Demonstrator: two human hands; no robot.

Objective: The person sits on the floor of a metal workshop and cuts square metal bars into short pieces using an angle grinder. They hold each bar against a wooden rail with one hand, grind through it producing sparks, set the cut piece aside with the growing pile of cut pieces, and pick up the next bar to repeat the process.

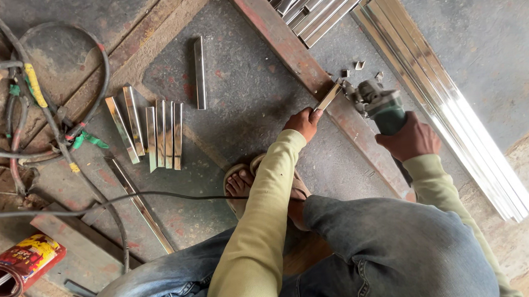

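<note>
A squatting worker's left hand [303,123] pinches a short steel strip [328,95] against a rusty beam [309,72] at centre, while the right hand [412,138] grips an angle grinder [377,104] just right of it. Fingers so near the disc risk a cut if the strip slips.

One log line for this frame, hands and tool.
left hand: holds short metal piece on rusty beam | right hand: grips angle grinder at piece end | cut pieces: on floor
</note>
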